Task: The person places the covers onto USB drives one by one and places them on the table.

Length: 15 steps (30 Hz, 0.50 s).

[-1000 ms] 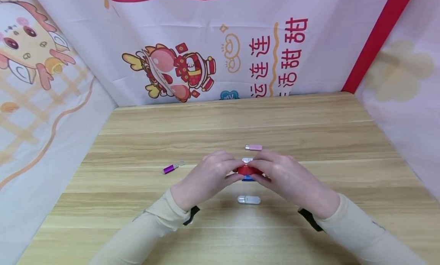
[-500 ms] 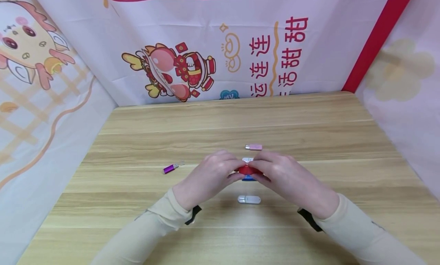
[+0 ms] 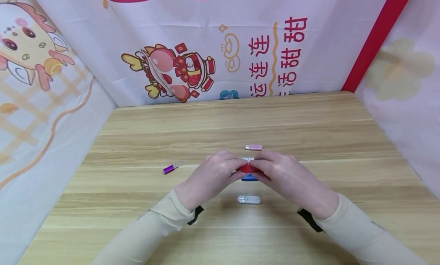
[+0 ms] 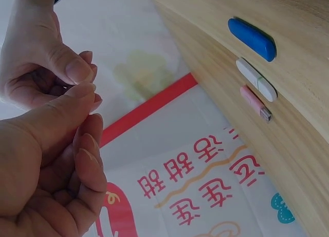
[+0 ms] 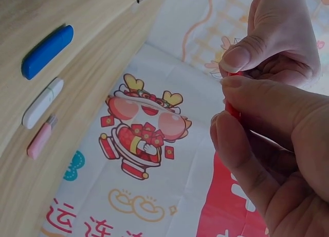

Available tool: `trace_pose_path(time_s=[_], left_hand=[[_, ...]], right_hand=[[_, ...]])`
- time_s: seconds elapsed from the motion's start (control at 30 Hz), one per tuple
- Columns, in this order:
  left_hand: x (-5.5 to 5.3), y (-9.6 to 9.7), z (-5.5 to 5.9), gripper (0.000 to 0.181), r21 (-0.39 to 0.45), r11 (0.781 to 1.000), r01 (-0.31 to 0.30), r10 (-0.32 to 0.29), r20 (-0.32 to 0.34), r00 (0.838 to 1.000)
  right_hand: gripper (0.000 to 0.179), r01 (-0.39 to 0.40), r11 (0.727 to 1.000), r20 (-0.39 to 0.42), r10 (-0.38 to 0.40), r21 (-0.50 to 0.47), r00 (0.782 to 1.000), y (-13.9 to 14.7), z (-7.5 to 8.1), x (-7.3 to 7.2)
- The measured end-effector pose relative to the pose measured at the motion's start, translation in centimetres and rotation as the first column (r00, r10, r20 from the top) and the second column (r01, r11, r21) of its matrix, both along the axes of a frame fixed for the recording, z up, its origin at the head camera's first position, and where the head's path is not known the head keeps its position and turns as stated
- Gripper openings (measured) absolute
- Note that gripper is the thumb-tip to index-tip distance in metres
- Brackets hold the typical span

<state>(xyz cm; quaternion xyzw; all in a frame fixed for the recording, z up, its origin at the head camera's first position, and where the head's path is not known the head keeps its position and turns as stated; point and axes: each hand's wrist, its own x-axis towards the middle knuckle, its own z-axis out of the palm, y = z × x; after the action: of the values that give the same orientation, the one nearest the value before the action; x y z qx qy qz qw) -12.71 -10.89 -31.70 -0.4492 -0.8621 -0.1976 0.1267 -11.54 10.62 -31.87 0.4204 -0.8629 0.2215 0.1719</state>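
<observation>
Both hands meet over the middle of the table in the head view. Between the fingertips of my left hand (image 3: 213,175) and my right hand (image 3: 290,177) is a small red object (image 3: 248,168), pinched from both sides. Fingers cover most of it, so its kind does not show; a red sliver appears in the right wrist view. Below it a blue USB stick (image 3: 249,178) lies on the table, capped and long (image 4: 252,39). Just beyond lies a white USB stick (image 4: 256,79), partly hidden by the hands in the head view.
A pink USB stick (image 3: 253,147) with a metal plug lies farther back. To the left is a purple USB stick (image 3: 169,168) with a clear cap end. Nearer the body rests a white and silver stick (image 3: 249,199). Printed cloth (image 3: 206,28) walls the table on three sides.
The left hand has shifted slightly right and the red object has turned a little between the fingers. The sticks on the table stay put.
</observation>
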Motion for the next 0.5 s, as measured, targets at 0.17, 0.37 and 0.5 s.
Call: trace_pose_path(time_s=[0.17, 0.37, 0.5], left_hand=[[0.07, 0.28, 0.12, 0.03, 0.014, 1.0, 0.0, 0.0, -0.017, 1.0], [0.0, 0.63, 0.14, 0.033, 0.017, 1.0, 0.004, -0.004, -0.025, 1.0], [-0.33, 0.92, 0.03, 0.033, 0.019, 1.0, 0.009, -0.008, -0.018, 1.0]], right_hand=[[0.033, 0.007, 1.0, -0.008, -0.007, 0.003, 1.0, 0.16, 0.15, 0.06], [0.032, 0.0, 1.0, -0.029, 0.0, -0.008, 1.0, 0.41, 0.37, 0.12], [0.031, -0.004, 1.0, -0.045, 0.004, -0.008, 0.999, 0.61, 0.33, -0.19]])
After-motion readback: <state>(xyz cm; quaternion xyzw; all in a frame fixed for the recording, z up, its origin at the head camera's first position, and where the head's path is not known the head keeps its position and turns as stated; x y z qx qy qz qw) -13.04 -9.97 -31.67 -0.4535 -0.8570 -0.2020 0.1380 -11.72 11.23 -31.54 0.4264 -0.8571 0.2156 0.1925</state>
